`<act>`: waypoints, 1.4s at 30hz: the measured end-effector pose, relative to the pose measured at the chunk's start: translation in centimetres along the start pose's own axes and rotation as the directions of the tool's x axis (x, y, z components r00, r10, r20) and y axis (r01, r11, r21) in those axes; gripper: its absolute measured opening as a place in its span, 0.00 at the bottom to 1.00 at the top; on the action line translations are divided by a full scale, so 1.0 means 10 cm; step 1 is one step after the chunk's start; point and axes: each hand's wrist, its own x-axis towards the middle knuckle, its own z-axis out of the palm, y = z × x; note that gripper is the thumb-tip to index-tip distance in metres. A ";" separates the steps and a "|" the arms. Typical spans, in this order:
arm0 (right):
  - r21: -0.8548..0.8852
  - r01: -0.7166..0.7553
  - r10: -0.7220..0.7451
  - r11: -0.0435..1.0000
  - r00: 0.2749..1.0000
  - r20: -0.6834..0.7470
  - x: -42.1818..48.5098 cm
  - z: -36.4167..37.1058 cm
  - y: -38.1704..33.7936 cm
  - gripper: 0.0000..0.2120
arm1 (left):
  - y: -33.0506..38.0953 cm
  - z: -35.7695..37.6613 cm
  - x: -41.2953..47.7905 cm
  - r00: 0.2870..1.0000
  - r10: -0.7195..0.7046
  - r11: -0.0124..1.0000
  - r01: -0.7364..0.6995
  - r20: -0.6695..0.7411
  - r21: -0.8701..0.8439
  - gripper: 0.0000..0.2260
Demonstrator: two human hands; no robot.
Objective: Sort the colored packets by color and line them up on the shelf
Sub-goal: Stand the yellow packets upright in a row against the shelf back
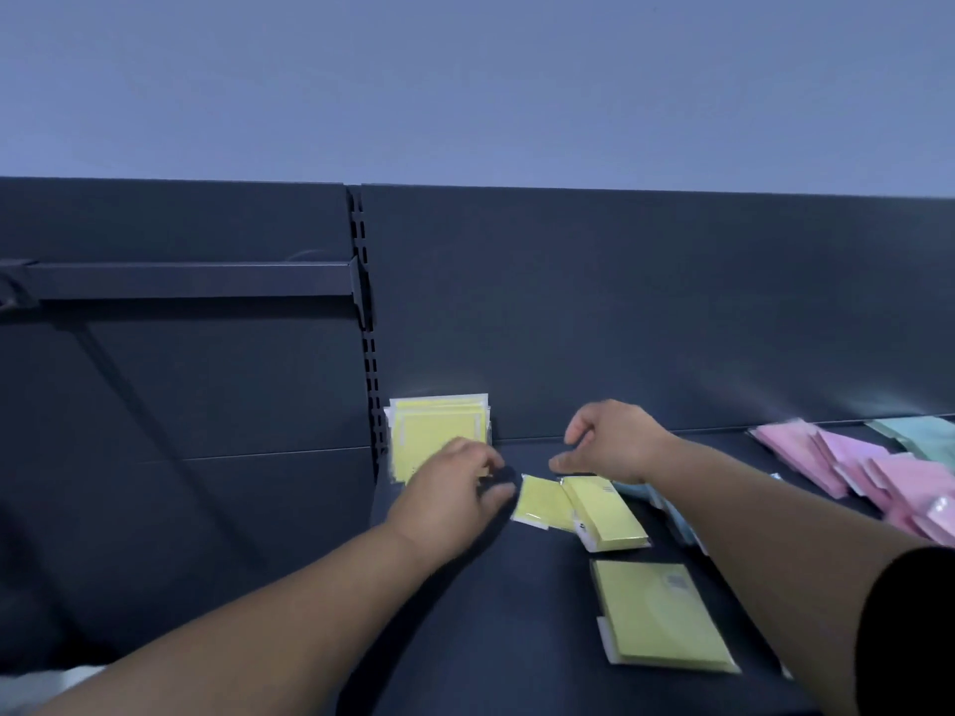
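Your left hand [445, 492], grip too blurred to tell, is crowding the propped yellow stack [436, 426] and risking toppling it, while your right hand [615, 442], loosely curled and empty, is hovering just right of that stack.

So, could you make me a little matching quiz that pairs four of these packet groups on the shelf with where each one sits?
Things:
1. upright yellow stack
2. pink packets
3. teal packets
4. largest yellow packet

Places:
A. far right, at the back
B. lying flat, nearest the camera
C. standing at the back panel, just behind the left hand
D. overlapping row, to the right of the right forearm

Pairs: 1-C, 2-D, 3-A, 4-B
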 end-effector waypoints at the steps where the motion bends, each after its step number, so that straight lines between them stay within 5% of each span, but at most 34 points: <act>1: -0.044 -0.015 0.017 0.999 0.999 0.044 -0.05 -0.03 0.03 0.22 | 0.08 0.08 0.02 0.998 -0.025 1.000 0.025 0.064 -0.006 0.17; 6: -0.199 -0.011 0.063 0.980 0.964 0.258 -0.26 -0.15 0.20 0.43 | 0.34 0.32 0.12 0.954 -0.033 0.999 0.029 0.298 0.019 0.29; 10: -0.167 0.065 -0.033 0.984 0.981 0.191 -0.42 -0.09 0.33 0.36 | 0.36 0.33 0.17 0.899 -0.090 0.970 -0.018 0.429 0.243 0.31; 13: -0.209 0.094 -0.083 0.973 0.995 0.057 -0.50 -0.05 0.37 0.27 | 0.33 0.29 0.14 0.893 -0.150 0.954 0.018 0.425 0.298 0.31; 16: -0.236 0.091 -0.051 0.967 0.984 0.172 -0.60 -0.17 0.36 0.22 | 0.35 0.24 0.07 0.901 -0.192 0.944 0.061 0.390 0.323 0.28; 20: -0.435 0.178 0.038 0.883 0.896 0.443 -0.82 -0.26 0.25 0.35 | 0.43 0.19 -0.08 0.925 -0.246 0.953 0.178 0.288 0.244 0.23; 25: -0.456 0.245 -0.026 0.856 0.900 0.435 -0.91 -0.22 0.26 0.38 | 0.55 0.15 -0.28 0.947 -0.283 0.959 0.277 0.149 0.063 0.21; 30: -0.193 0.208 -0.127 0.959 0.924 0.362 -0.87 -0.28 0.41 0.27 | 0.59 0.13 -0.47 0.928 -0.367 0.918 0.373 0.069 -0.137 0.16; 35: 0.383 0.034 -0.138 0.923 0.959 0.247 -0.84 -0.36 0.54 0.08 | 0.62 0.12 -0.57 0.900 -0.436 0.855 0.406 -0.022 -0.322 0.09; 39: 0.627 -0.068 -0.074 0.776 0.977 0.198 -0.82 -0.34 0.53 0.16 | 0.66 0.10 -0.58 0.881 -0.467 0.810 0.391 -0.077 -0.438 0.11; 42: 0.615 -0.010 -0.078 0.788 0.990 0.117 -0.79 -0.30 0.53 0.22 | 0.72 0.00 -0.59 0.837 -0.503 0.799 0.356 -0.215 -0.484 0.13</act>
